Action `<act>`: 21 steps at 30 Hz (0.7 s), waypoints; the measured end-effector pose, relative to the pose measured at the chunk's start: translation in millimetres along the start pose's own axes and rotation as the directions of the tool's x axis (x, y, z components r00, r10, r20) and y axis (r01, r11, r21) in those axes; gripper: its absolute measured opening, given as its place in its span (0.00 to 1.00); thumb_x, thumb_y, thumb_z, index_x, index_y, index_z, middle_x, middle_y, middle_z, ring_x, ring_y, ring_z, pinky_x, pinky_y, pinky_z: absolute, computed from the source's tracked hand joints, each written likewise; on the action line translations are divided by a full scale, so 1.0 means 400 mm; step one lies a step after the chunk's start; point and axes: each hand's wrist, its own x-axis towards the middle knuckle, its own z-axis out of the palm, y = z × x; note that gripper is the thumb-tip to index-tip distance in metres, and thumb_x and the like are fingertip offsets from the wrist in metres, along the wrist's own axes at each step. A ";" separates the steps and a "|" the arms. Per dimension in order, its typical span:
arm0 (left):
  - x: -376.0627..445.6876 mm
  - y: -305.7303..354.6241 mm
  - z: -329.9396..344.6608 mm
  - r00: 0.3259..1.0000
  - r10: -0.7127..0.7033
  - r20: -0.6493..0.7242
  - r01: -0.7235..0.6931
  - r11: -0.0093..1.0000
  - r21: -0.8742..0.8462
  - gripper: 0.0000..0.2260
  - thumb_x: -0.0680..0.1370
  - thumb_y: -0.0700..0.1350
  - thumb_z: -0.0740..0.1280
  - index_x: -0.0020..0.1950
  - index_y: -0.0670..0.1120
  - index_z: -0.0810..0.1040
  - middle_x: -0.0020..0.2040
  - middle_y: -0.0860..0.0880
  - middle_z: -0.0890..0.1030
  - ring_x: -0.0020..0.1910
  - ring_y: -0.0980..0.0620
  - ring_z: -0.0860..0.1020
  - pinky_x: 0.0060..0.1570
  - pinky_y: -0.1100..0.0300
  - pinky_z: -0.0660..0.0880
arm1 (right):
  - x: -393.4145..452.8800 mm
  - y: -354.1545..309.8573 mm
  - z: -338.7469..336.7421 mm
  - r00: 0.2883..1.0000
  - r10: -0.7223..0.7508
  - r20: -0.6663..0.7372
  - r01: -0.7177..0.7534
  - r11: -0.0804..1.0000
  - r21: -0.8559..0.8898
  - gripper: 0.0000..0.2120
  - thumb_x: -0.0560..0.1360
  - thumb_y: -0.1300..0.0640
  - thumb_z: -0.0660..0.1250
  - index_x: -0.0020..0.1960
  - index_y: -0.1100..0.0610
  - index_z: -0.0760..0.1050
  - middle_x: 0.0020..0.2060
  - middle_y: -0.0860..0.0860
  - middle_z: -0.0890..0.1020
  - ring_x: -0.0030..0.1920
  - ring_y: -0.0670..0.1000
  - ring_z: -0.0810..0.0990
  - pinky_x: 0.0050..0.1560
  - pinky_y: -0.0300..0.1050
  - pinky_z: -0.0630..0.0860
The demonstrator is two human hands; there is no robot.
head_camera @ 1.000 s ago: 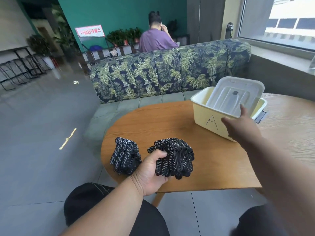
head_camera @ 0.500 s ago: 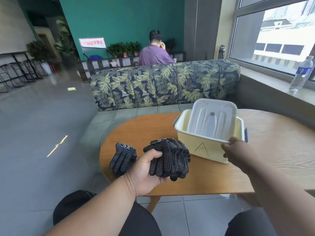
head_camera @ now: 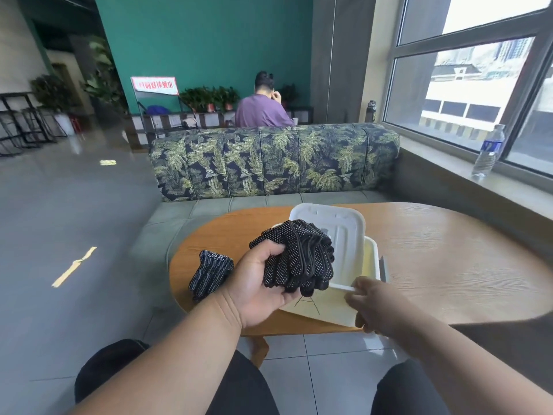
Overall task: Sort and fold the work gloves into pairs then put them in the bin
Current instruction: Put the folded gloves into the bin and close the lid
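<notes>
My left hand (head_camera: 260,290) grips a bundle of black dotted work gloves (head_camera: 296,256), raised above the table in front of the bin. The pale yellow bin (head_camera: 332,307), marked with a letter A, stands at the table's near edge, tilted toward me. Its white lid (head_camera: 338,226) leans upright inside it. My right hand (head_camera: 374,304) holds the bin's near rim at the right corner. Another black dotted glove (head_camera: 211,272) lies flat on the table to the left of my left hand.
The round wooden table (head_camera: 434,265) stretches away to the right. Behind it is a leaf-patterned sofa (head_camera: 275,160), with a person in a purple shirt seated beyond. A water bottle (head_camera: 489,151) stands on the window sill. My knees are below the table edge.
My left hand lifted the glove bundle off the table and moved it right, in front of the bin. My right hand drew the bin closer to the near edge and tilted it.
</notes>
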 end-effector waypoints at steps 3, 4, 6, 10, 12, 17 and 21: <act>-0.002 0.001 -0.004 0.999 0.017 -0.029 -0.016 1.000 0.026 0.23 0.70 0.48 0.73 0.64 0.44 0.81 0.63 0.39 0.81 0.60 0.39 0.77 0.56 0.46 0.75 | 0.003 0.001 0.000 1.000 0.002 -0.012 -0.002 1.000 -0.003 0.05 0.80 0.56 0.65 0.48 0.57 0.76 0.31 0.55 0.86 0.28 0.51 0.80 0.29 0.42 0.74; -0.002 0.001 -0.005 0.999 0.016 -0.035 -0.015 0.999 0.030 0.23 0.70 0.48 0.73 0.64 0.44 0.80 0.63 0.39 0.81 0.60 0.39 0.78 0.57 0.46 0.75 | 0.006 0.003 -0.002 1.000 0.000 -0.012 -0.001 1.000 -0.004 0.06 0.80 0.55 0.65 0.48 0.57 0.77 0.31 0.55 0.86 0.28 0.51 0.80 0.30 0.43 0.74; -0.002 0.005 -0.005 0.999 0.017 -0.050 -0.015 0.999 0.040 0.23 0.71 0.48 0.72 0.65 0.43 0.80 0.63 0.39 0.81 0.60 0.39 0.78 0.58 0.46 0.76 | 0.016 0.005 -0.010 1.000 -0.008 -0.003 0.008 1.000 -0.021 0.06 0.80 0.55 0.65 0.48 0.57 0.76 0.32 0.54 0.86 0.29 0.51 0.81 0.32 0.44 0.75; 0.012 0.013 -0.014 0.997 0.030 -0.071 -0.027 0.999 0.047 0.22 0.70 0.48 0.71 0.63 0.43 0.81 0.62 0.39 0.81 0.60 0.39 0.78 0.66 0.43 0.73 | 0.023 -0.006 -0.032 0.999 0.023 0.048 -0.022 1.000 -0.017 0.05 0.78 0.53 0.65 0.51 0.54 0.77 0.33 0.54 0.87 0.28 0.51 0.81 0.28 0.39 0.72; 0.025 0.016 -0.015 0.994 0.050 -0.093 -0.043 0.996 0.081 0.21 0.72 0.48 0.70 0.64 0.44 0.81 0.64 0.39 0.81 0.59 0.39 0.79 0.64 0.43 0.74 | 0.029 -0.009 -0.052 0.999 0.024 0.046 -0.026 0.999 0.030 0.08 0.76 0.50 0.65 0.51 0.54 0.76 0.32 0.54 0.86 0.29 0.56 0.83 0.29 0.41 0.73; 0.069 0.024 0.003 0.988 0.073 -0.135 -0.037 0.966 0.255 0.19 0.81 0.48 0.65 0.69 0.41 0.78 0.63 0.38 0.83 0.65 0.36 0.79 0.71 0.38 0.71 | 0.095 -0.018 -0.107 0.989 0.009 -0.150 -0.022 0.996 -0.088 0.10 0.76 0.46 0.65 0.49 0.52 0.78 0.35 0.49 0.81 0.38 0.55 0.83 0.37 0.45 0.72; 0.109 0.027 0.019 0.984 0.074 -0.159 -0.017 0.944 0.330 0.18 0.81 0.49 0.65 0.68 0.43 0.79 0.61 0.41 0.84 0.65 0.38 0.80 0.71 0.37 0.71 | 0.184 -0.042 -0.136 0.934 -0.048 -0.354 -0.001 0.990 -0.139 0.15 0.74 0.43 0.70 0.59 0.47 0.77 0.46 0.50 0.85 0.45 0.52 0.83 0.45 0.47 0.79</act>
